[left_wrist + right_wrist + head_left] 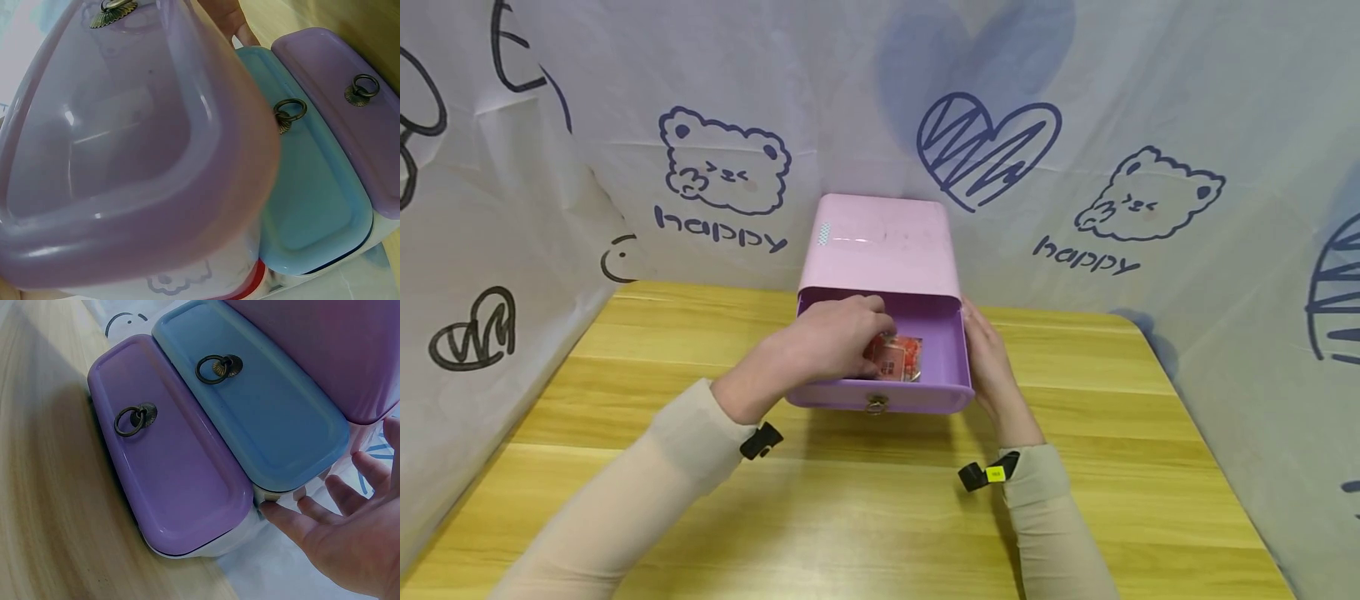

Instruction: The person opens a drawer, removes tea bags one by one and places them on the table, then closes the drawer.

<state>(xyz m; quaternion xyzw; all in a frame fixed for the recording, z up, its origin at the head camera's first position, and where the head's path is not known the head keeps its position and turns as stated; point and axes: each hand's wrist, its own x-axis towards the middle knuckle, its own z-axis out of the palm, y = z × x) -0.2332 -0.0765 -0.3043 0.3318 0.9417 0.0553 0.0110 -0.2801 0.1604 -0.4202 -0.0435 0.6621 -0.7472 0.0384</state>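
A pink storage box with stacked drawers stands on the table, its top purple drawer pulled out. My left hand reaches over the drawer front into it, fingers curled at the left edge of a small red packet with a shiny clear edge. The fingertips on the packet are partly hidden. Against the box's right side rests my right hand, fingers extended. Below the pulled-out drawer sit a blue drawer and a lower purple drawer, both closed, each with a brass ring pull.
The wooden table extends around the box on the left, right and front. A white cloth printed with bears, hearts and lettering hangs close behind the box and along the sides.
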